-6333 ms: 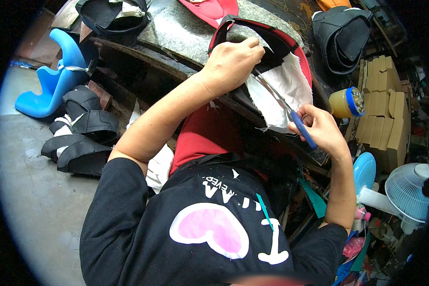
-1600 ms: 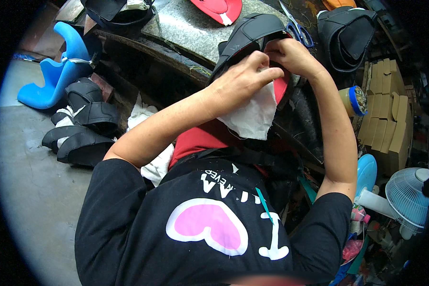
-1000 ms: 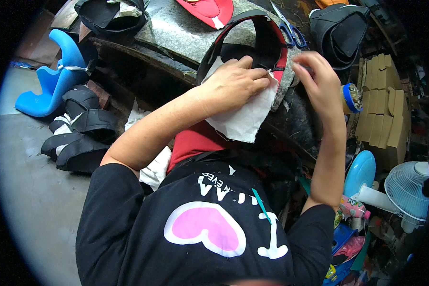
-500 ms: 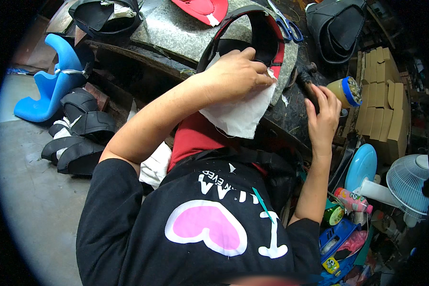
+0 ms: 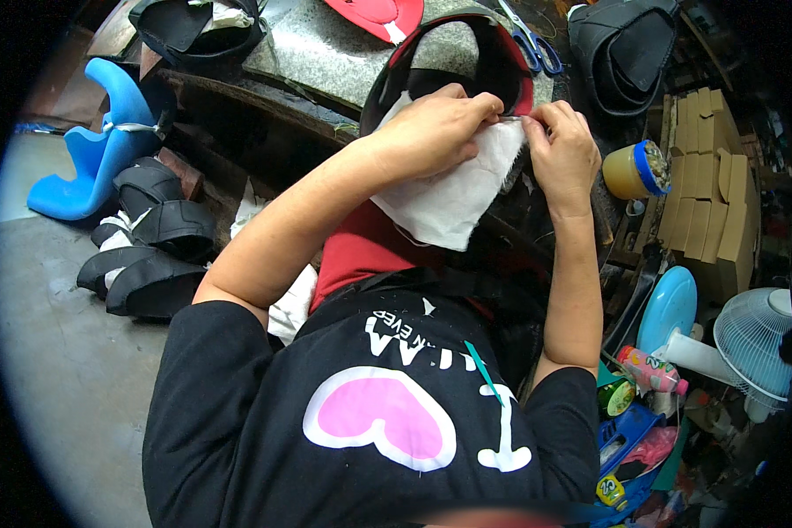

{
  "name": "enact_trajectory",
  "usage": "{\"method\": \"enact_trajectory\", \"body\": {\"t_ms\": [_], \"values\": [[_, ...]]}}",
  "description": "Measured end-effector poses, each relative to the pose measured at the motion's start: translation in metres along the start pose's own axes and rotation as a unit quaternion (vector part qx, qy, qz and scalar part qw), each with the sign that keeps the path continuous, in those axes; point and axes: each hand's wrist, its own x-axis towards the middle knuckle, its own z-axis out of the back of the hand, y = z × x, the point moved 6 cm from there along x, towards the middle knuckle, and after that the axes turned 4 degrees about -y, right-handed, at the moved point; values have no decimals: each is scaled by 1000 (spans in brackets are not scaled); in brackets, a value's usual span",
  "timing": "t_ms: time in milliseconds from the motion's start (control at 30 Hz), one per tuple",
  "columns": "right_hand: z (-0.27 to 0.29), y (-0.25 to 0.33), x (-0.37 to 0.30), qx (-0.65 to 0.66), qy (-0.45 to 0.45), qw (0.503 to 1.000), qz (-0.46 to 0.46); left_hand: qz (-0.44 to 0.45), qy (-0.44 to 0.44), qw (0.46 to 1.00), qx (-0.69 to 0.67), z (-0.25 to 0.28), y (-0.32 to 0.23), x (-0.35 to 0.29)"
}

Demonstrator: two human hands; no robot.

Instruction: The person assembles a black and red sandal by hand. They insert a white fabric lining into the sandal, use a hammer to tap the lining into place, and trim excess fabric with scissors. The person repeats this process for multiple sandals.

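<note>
A curved black piece with red edging [image 5: 500, 66], open in the middle, stands on the grey stone slab [image 5: 321, 57]. A white cloth [image 5: 449, 211] hangs from its near edge toward my lap. My left hand [image 5: 436, 132] is closed on the cloth at that edge, its fingers bent and partly hidden. At the cloth's right corner, my right hand [image 5: 565, 154] pinches the fabric between thumb and fingers. Both hands are close together at the piece's rim.
Blue-handled scissors [image 5: 537, 53] and a red piece [image 5: 380, 16] lie beyond. A blue-lidded jar [image 5: 634, 170], cardboard boxes [image 5: 704, 198] and a fan [image 5: 752, 348] stand right. Black padded pieces [image 5: 172, 233] and a blue moulded form [image 5: 84, 172] are left.
My right hand has let go of a dark-handled tool and moved left to pinch the cloth's corner. My left hand stays on the cloth, with its fingers shifted slightly.
</note>
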Motion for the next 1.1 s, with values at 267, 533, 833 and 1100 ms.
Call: {"method": "enact_trajectory", "body": {"t_ms": [267, 533, 833, 1100], "values": [[-6, 6, -8, -96, -33, 994, 35, 0, 13, 1000, 23, 7, 2, 1], [14, 43, -39, -23, -48, 980, 191, -53, 125, 986, 96, 5, -3, 18], [5, 40, -55, -25, -37, 991, 129, -57, 111, 980, 156, -9, 1, 63], [9, 41, -61, -53, -31, 990, 131, -54, 67, 987, 135, -18, 16, 65]]}}
